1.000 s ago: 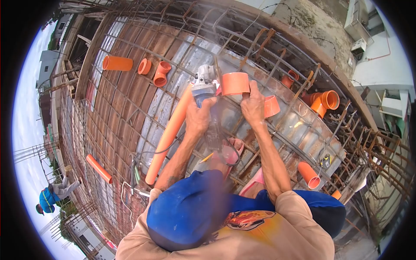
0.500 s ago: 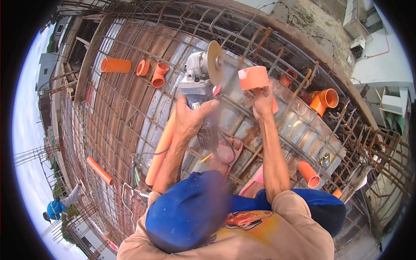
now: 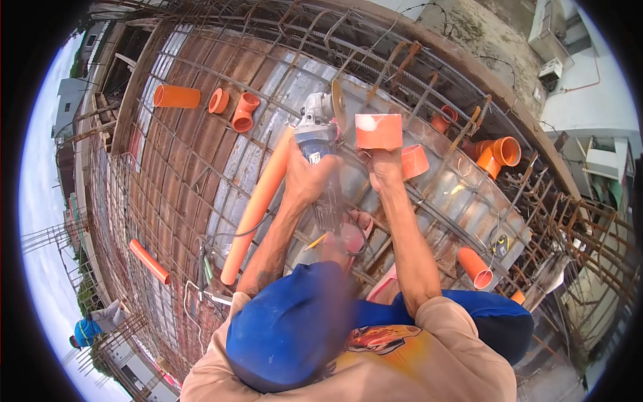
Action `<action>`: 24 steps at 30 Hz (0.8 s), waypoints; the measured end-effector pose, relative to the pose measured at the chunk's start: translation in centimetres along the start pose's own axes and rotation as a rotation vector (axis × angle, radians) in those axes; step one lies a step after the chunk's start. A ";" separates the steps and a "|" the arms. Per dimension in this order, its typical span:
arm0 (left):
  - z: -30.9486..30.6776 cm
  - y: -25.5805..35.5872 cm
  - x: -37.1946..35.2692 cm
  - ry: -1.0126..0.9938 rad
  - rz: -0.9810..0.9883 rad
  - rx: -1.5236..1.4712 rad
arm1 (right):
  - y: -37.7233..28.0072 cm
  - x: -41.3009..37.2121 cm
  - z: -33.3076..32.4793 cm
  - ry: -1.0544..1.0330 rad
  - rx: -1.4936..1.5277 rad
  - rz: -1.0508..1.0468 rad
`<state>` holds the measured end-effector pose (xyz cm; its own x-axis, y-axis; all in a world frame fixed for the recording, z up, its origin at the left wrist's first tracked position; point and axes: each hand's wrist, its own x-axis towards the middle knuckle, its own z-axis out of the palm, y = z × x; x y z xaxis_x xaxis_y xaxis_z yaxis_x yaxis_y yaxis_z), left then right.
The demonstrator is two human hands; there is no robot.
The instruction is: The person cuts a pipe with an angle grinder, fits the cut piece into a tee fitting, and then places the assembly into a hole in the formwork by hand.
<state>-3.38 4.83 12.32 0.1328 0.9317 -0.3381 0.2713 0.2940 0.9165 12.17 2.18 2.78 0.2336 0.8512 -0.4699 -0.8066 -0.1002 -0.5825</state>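
Grips the angle grinder (image 3: 316,125) in the closed left hand (image 3: 309,179). Holds the orange ring (image 3: 378,132) in the right hand (image 3: 386,169), just right of the angle grinder, apart from its disc (image 3: 339,103).

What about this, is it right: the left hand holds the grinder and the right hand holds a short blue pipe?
The short pipe is orange, not blue: the head view shows it. The left hand does hold the grinder, and the right hand does hold the pipe.
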 end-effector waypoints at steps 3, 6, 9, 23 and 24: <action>0.0 -0.2 0.2 -0.006 0.045 0.020 | 0.6 -0.3 0.9 0.030 0.008 0.002; 0.1 -0.4 0.1 -0.015 0.052 0.036 | 1.3 -0.3 1.1 0.023 -0.090 -0.041; -0.1 -0.8 0.4 -0.043 0.088 0.034 | 1.5 -0.3 0.2 0.002 -0.195 -0.096; -1.1 -2.4 0.5 -0.016 0.060 0.140 | 0.6 -0.6 -0.1 0.039 -0.635 -0.313; -1.1 -2.5 0.4 -0.011 0.052 0.147 | 0.4 -0.7 -0.1 0.041 -0.691 -0.324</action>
<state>-5.04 4.73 10.10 0.1607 0.9423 -0.2938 0.3999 0.2100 0.8922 11.76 1.48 2.83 0.4314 0.8747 -0.2209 -0.1739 -0.1596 -0.9717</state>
